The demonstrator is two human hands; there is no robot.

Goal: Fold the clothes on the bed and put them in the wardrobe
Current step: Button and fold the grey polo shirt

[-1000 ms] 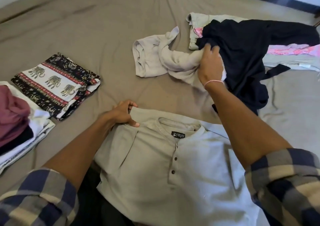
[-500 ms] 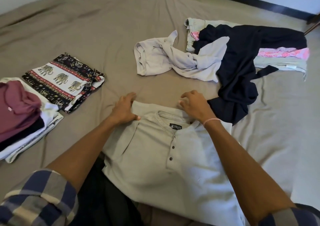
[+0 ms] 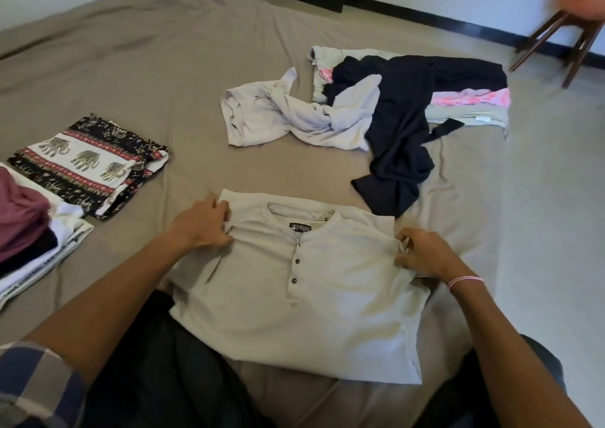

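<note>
Beige henley shirt flat on bed, front up, near edge. Left hand pinches left shoulder — right hand pinches right shoulder. Unfolded clothes pile beyond; elephant-print folded garment at left.

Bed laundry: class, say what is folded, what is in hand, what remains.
Done: elephant-print cloth and a stack lie folded. In hand: left hand and right hand pinch the beige henley at its shoulders. Remaining: grey garment, navy garment lie crumpled; no wardrobe in view.
</note>
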